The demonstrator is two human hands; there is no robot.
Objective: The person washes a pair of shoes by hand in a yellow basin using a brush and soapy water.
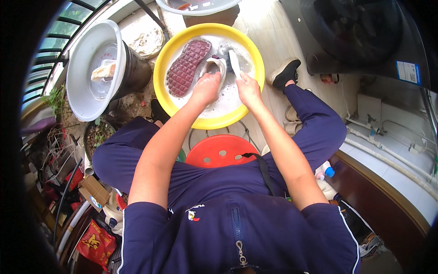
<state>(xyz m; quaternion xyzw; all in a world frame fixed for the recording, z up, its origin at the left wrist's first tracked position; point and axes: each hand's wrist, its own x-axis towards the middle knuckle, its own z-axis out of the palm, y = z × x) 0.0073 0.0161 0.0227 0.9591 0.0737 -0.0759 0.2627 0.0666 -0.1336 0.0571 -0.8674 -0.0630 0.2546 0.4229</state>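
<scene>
My left hand (207,85) grips a pale shoe (222,70) by its opening, over foamy water in a yellow basin (158,73). Just right of the shoe, my right hand (248,87) holds a white-handled scrubbing brush (234,61), its dark bristles facing the shoe. A shoe with a maroon, block-patterned sole (189,67) lies sole up at the basin's left side. Suds cover much of the water, and the lower part of the held shoe is hidden by my hand.
A pale plastic basin (77,72) with a light cloth stands tilted at left, near a potted plant (99,133). Another basin (198,12) is beyond. A red plastic stool (219,145) is between my legs; a dark washing machine (362,37) stands at right.
</scene>
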